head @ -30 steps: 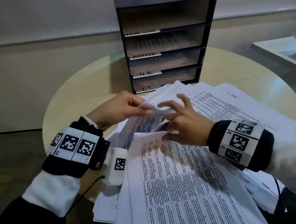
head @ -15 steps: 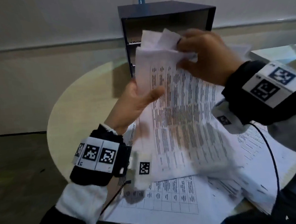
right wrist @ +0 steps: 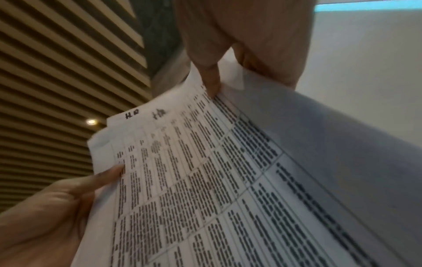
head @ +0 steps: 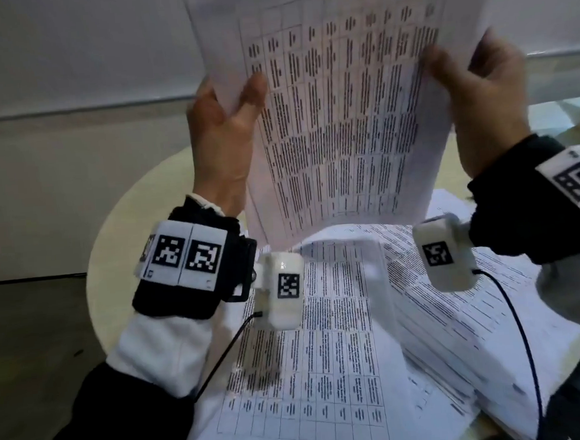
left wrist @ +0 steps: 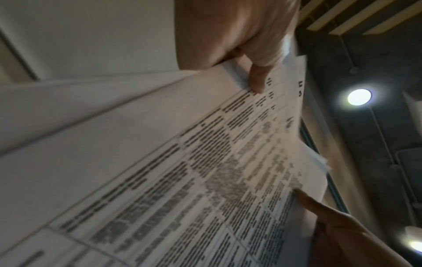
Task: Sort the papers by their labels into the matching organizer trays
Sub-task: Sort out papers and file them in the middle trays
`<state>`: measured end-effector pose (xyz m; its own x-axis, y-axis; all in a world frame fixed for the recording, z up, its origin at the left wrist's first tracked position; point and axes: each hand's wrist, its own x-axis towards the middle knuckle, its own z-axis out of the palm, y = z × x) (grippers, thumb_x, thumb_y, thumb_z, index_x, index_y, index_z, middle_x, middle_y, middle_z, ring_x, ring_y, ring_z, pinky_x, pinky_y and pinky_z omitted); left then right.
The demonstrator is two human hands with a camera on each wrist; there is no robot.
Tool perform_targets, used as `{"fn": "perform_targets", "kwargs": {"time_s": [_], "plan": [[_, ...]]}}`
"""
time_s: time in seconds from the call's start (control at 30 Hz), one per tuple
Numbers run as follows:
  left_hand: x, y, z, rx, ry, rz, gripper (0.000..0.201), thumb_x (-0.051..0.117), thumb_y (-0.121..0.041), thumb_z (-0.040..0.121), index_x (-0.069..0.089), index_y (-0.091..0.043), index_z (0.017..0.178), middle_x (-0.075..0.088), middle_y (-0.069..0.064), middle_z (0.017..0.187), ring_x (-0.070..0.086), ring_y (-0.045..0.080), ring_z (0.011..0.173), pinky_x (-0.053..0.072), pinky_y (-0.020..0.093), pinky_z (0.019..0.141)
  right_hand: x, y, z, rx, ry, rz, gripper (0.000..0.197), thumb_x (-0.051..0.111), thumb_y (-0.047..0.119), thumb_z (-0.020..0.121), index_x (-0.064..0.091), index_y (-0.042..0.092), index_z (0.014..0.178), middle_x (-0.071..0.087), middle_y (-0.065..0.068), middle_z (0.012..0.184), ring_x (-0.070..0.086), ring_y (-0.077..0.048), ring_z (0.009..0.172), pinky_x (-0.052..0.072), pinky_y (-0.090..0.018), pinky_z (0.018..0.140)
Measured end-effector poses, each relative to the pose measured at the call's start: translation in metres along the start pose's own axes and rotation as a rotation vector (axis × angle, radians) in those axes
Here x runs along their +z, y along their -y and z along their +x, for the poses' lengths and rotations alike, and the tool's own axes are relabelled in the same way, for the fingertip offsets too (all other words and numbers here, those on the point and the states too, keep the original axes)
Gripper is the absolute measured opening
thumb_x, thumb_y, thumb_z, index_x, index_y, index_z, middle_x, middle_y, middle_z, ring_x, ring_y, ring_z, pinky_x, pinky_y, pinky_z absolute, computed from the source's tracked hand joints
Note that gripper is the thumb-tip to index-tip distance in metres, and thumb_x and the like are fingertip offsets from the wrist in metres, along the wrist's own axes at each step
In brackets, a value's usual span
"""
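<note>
Head view shows a sheaf of papers (head: 339, 113) lifted upright in front of the camera, printed side toward the person, with a handwritten label at the top edge too blurred to read for sure. The left hand (head: 222, 128) takes the sheaf's left edge in a pinching grip, thumb on the printed face and the other fingers hidden behind. The right hand (head: 479, 103) grips the right edge the same way, thumb in front. Below the raised sheets, a spread pile of papers (head: 325, 354) covers the near part of the round worktop (head: 118, 238), some sheets overlapping and sliding toward the right. The organizer trays cannot be seen; the held sheaf blocks that part of the view.

Left wrist view looks up along the sheaf (left wrist: 205, 171): the left thumb (left wrist: 258, 77) presses on the printed side near the top. Right wrist view shows the right thumb (right wrist: 211, 79) on the sheets (right wrist: 228, 171) and the left hand (right wrist: 57, 207) at the far edge, with several layered pages visible at the corner.
</note>
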<state>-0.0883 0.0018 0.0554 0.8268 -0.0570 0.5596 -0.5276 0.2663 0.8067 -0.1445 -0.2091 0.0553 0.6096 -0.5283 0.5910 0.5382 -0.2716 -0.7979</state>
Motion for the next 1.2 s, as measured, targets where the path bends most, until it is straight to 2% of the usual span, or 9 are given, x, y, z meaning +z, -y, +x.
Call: {"fn": "perform_targets", "kwargs": {"time_s": [0.17,0.3,0.47,0.7,0.83,0.93,1.07,1.13,1.2], "plan": [[-0.002,0.017,-0.014,-0.136,-0.012,-0.010,0.028,0.065,-0.010,0.084,0.061,0.001,0.109,0.070,0.003,0.092,0.069,0.018,0.088,0.056,0.034,0.084,-0.001,-0.015,-0.017,-0.003,-0.047,-0.089,0.028,0.069,0.027,0.073,0.052,0.017,0.093,0.067,0.001,0.092,0.066,-0.005,0.080,0.054,-0.024,0.073],[-0.004,0.028,-0.027,-0.251,0.055,0.025,0.035,0.068,-0.014,0.082,0.061,-0.003,0.115,0.071,0.008,0.104,0.070,0.021,0.095,0.056,0.039,0.087,0.001,-0.029,-0.031,0.041,-0.056,-0.158,0.035,0.061,0.031,0.074,0.057,0.009,0.100,0.066,-0.008,0.098,0.065,-0.024,0.091,0.055,-0.043,0.083],[0.002,0.010,-0.005,-0.079,0.019,-0.022,0.009,0.058,-0.017,0.088,0.066,-0.015,0.091,0.072,-0.001,0.090,0.068,0.024,0.096,0.053,0.045,0.091,0.005,-0.013,-0.018,-0.058,-0.183,-0.050,0.013,0.051,0.018,0.084,0.039,0.022,0.083,0.055,0.007,0.086,0.054,0.007,0.073,0.046,-0.015,0.070],[-0.004,0.037,-0.020,-0.172,-0.004,0.117,0.027,0.058,-0.016,0.089,0.057,-0.004,0.113,0.067,0.013,0.113,0.065,0.025,0.104,0.051,0.046,0.094,0.004,-0.041,-0.040,0.055,-0.172,-0.168,0.020,0.050,0.044,0.076,0.039,0.028,0.076,0.051,0.014,0.077,0.050,-0.007,0.077,0.043,-0.033,0.075],[-0.002,0.019,-0.004,-0.071,-0.033,0.110,0.013,0.050,-0.008,0.093,0.058,-0.009,0.104,0.067,0.005,0.101,0.065,0.024,0.100,0.052,0.042,0.093,0.009,-0.018,-0.025,-0.094,-0.248,-0.141,0.018,0.045,0.032,0.083,0.034,0.026,0.070,0.040,0.012,0.067,0.038,0.004,0.061,0.035,-0.021,0.061],[-0.006,0.016,0.000,-0.066,-0.017,0.067,0.018,0.051,-0.010,0.093,0.057,-0.004,0.109,0.067,0.005,0.103,0.066,0.025,0.101,0.053,0.042,0.092,0.007,-0.011,-0.027,-0.156,-0.215,-0.079,0.021,0.055,0.024,0.086,0.038,0.024,0.073,0.051,0.016,0.067,0.049,0.008,0.060,0.041,-0.016,0.060],[-0.020,0.041,-0.019,-0.282,0.122,0.143,0.031,0.053,-0.016,0.093,0.055,-0.005,0.122,0.067,0.007,0.115,0.065,0.020,0.106,0.051,0.039,0.095,-0.001,-0.037,-0.050,-0.020,-0.008,-0.109,0.024,0.067,0.025,0.080,0.060,0.014,0.100,0.069,0.013,0.092,0.067,0.000,0.082,0.053,-0.020,0.073],[-0.025,0.048,-0.022,-0.332,0.209,0.209,0.019,0.048,-0.016,0.096,0.059,-0.013,0.110,0.069,0.000,0.104,0.068,0.009,0.092,0.055,0.028,0.083,-0.003,-0.043,-0.049,0.019,0.018,-0.215,0.030,0.062,0.024,0.080,0.064,0.006,0.104,0.066,0.004,0.090,0.061,0.008,0.071,0.050,-0.014,0.067],[-0.028,0.050,-0.018,-0.374,0.231,0.301,0.020,0.042,-0.015,0.099,0.059,-0.019,0.088,0.065,-0.004,0.084,0.065,0.002,0.066,0.053,0.019,0.061,-0.006,-0.044,-0.038,0.016,-0.008,-0.301,0.017,0.056,0.025,0.079,0.066,0.012,0.085,0.059,0.008,0.072,0.048,0.008,0.054,0.039,-0.016,0.054]]}}
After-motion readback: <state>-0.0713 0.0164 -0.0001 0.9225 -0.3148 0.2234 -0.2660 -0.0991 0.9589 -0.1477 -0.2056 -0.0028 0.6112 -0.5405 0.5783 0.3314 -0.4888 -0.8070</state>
